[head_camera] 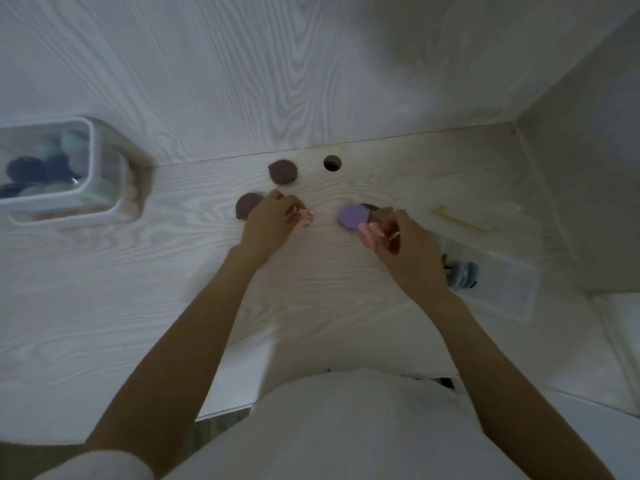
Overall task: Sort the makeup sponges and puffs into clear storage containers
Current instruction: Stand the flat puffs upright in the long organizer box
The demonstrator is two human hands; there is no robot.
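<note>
Pink puffs (304, 218) are pinched, one in each hand: left hand (268, 220), right hand (408, 244).

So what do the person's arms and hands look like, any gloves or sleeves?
No gloves: the left hand and right hand are bare, and both forearms are uncovered to the elbow. A white sleeve shows on the left upper arm, matching the white top.

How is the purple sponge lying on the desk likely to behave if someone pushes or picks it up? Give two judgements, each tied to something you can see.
The purple sponge lies flat on a broad face with angular edges, so it would probably slide, not roll. It looks small beside the right hand and foam-like, so it is likely light and squashy, unlikely to break.
</note>
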